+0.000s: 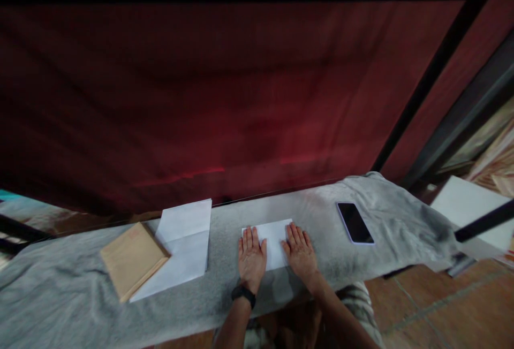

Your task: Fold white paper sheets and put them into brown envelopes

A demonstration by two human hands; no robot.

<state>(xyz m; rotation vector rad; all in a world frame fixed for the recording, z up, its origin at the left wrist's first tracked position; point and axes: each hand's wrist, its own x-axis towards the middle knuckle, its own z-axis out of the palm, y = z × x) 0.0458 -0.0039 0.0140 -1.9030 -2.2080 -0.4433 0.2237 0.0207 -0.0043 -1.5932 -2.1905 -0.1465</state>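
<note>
A small white sheet of paper [274,239] lies on the grey cloth in front of me; whether it is folded I cannot tell. My left hand [252,255] rests flat on its left edge, fingers stretched away from me, a black band on the wrist. On the right edge of the paper my right hand [300,252] lies flat too, its fingers slightly spread. Between the thumbs the middle of the paper shows bare. Neither hand grips anything.
The grey cloth [321,268] covers a narrow bench. To the left, a brown paper packet [132,258] overlaps larger white sheets [187,242]. A phone [355,223] lies to the right. Behind hangs a dark red curtain [241,97], with a black post [425,92] at the right.
</note>
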